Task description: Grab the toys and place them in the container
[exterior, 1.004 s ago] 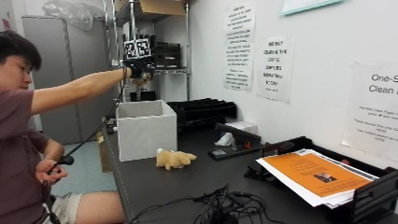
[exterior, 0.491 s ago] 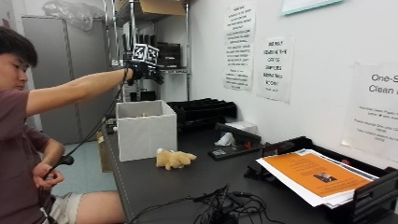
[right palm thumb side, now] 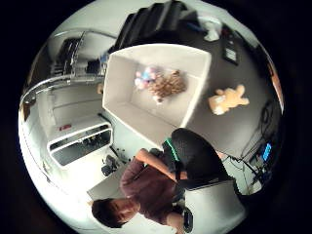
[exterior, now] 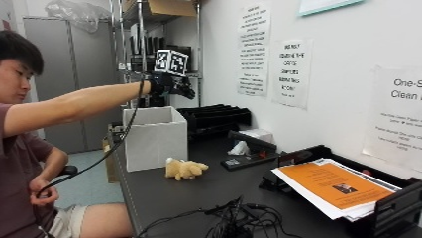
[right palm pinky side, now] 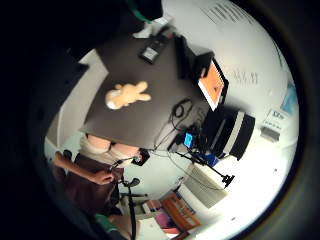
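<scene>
The gloved right hand (exterior: 170, 85) has drifted slightly sideways above the white box (exterior: 155, 137); whether its fingers are open I cannot tell. Two toys (right palm thumb side: 161, 83) lie inside; a tan plush toy (exterior: 185, 169) remains on the surface (exterior: 217, 193).

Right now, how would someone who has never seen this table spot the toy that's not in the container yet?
Find the dark table and the tall white container near its far end. On the tabletop just in front of that box lies a small tan plush toy, the only soft, furry thing among the cables and trays.
</scene>
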The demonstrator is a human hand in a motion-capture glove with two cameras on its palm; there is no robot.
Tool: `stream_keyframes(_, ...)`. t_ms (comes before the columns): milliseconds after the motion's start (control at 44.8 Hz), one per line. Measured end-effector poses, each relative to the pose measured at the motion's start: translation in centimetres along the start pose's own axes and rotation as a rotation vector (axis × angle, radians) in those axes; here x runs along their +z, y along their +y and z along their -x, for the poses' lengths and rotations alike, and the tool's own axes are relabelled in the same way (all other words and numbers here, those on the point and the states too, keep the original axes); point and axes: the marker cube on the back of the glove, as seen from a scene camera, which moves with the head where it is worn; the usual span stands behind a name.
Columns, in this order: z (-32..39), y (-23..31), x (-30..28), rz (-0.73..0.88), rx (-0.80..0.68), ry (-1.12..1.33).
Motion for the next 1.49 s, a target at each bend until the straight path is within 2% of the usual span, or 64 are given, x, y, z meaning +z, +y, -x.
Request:
stream_keyframes(112,-4.7,1.1,1.6,-0.065,0.046,-0.034)
stream_keyframes(201,-6.8,0.9,5.0,-0.052,0.036,-0.03)
stream_keyframes(468,-6.3,-4.0,24.8,0.179,-0.084,0.055)
stream_keyframes(558,-6.0,-5.8,28.9,0.107,-0.097,0.042)
stream_keyframes(647,-6.1,-7.5,30.2,-0.023,-0.076,-0.015)
stream_keyframes(781,-5.6,-9.3,30.4,-0.182,-0.037,0.0)
stream_keyframes(937,-4.9,-8.7,30.1,-0.29,-0.008,0.004)
stream_keyframes(1004,-5.1,-7.9,30.0,-0.283,0.016,-0.025)
stream_keyframes(1138,-6.3,-5.8,28.8,-0.169,0.054,-0.04)
stream_keyframes(1294,-7.5,-2.3,22.0,-0.139,0.073,-0.072)
stream_keyframes(1495,-8.9,1.4,10.1,-0.243,0.152,0.0)
